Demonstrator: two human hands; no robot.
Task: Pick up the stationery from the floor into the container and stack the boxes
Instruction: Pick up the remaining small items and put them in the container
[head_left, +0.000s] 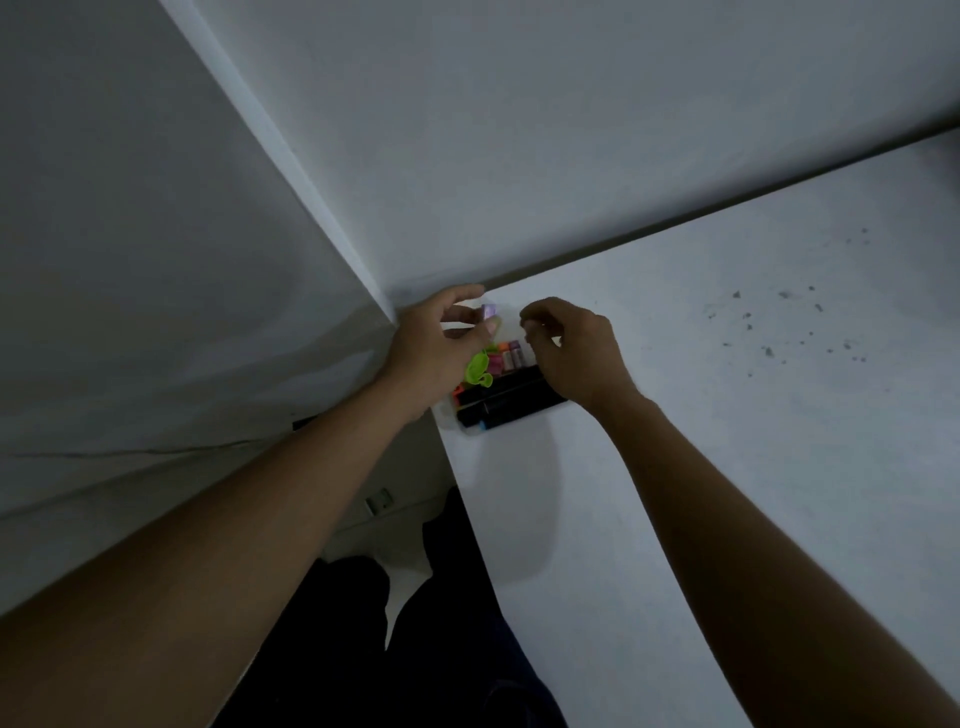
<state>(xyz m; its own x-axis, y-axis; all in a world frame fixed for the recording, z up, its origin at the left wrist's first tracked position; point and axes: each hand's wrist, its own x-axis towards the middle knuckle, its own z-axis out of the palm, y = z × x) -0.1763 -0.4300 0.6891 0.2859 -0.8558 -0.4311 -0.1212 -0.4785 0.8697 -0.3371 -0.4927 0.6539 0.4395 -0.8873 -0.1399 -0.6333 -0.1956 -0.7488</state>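
Note:
A clear shallow container (448, 413) lies at the corner of the white table, close to the wall. Inside it are black markers (506, 397), small pink, orange and purple pieces (506, 356) and a green plastic piece (477, 370). My left hand (434, 345) is over the container's left end and pinches a small purple piece (489, 311) between thumb and fingers. My right hand (569, 348) hovers over the container's right end with fingers curled; whether it holds anything small is hidden.
The white table (727, 415) stretches right and toward me, with dark specks (779, 322) at the far right. White walls (156, 234) meet in the corner behind the container. Below the table edge are my dark trousers (467, 649) and pale floor (374, 519).

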